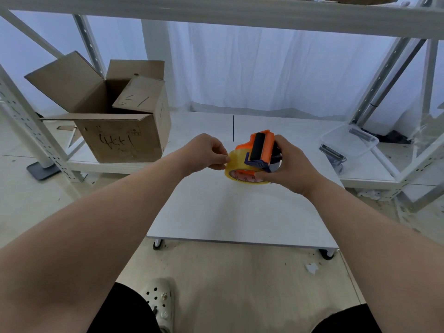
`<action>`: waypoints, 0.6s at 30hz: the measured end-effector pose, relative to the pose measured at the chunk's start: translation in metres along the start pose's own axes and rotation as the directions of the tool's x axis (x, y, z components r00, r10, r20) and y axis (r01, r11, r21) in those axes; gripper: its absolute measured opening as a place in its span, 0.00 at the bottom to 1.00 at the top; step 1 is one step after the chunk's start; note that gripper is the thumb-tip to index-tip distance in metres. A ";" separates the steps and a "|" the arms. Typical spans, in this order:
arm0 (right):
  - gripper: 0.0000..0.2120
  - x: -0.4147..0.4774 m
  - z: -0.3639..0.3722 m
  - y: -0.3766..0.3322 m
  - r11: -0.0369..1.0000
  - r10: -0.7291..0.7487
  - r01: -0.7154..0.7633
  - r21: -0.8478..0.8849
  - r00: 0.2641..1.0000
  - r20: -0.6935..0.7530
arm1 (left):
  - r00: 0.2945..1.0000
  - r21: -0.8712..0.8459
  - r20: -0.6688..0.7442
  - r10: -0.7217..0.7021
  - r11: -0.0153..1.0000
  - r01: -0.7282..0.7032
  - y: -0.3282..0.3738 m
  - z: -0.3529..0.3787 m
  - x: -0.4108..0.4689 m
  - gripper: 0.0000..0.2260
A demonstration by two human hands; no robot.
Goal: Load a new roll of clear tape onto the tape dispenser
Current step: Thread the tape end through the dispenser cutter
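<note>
Gripping the orange tape dispenser (260,147) from its right side, the right hand (292,169) has its fingers curled round the body and holds it over the white table (240,212). The clear tape roll (234,168) sits mounted at the dispenser's lower left, and the left hand (209,152) pinches the roll's outer rim between thumb and fingertips. Open cardboard box (115,131) on low shelf, left; clear plastic tub (348,143), right.

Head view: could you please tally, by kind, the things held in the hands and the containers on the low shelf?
tape roll: 1
tape dispenser: 1
cardboard box: 1
clear plastic tub: 1
Total: 4
</note>
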State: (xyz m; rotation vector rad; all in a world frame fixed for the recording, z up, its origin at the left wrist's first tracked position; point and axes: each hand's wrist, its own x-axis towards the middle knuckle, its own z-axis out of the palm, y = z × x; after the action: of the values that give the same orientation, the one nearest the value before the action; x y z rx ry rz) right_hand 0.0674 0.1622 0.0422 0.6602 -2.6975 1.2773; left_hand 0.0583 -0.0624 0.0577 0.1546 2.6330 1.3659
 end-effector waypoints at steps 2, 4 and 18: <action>0.32 0.001 0.001 -0.001 1.000 -0.001 0.001 -0.020 1.000 0.005 | 0.999 0.075 -0.035 0.004 0.997 -0.001 0.001 0.002 0.000 0.05; 0.32 0.002 0.005 -0.003 0.999 -0.006 0.006 -0.046 1.000 0.012 | 0.995 0.134 -0.096 0.012 0.991 0.001 0.002 0.003 0.001 0.06; 0.37 -0.001 0.000 0.009 0.971 0.168 -0.172 0.163 0.985 0.040 | 0.994 -0.129 -0.081 -0.070 0.990 0.060 0.007 -0.007 0.002 0.04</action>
State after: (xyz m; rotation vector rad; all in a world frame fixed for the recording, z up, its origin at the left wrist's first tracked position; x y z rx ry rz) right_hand 0.0648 0.1673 0.0357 0.4708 -2.7402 1.5586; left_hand 0.0555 -0.0636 0.0675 -0.0061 2.5832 1.5441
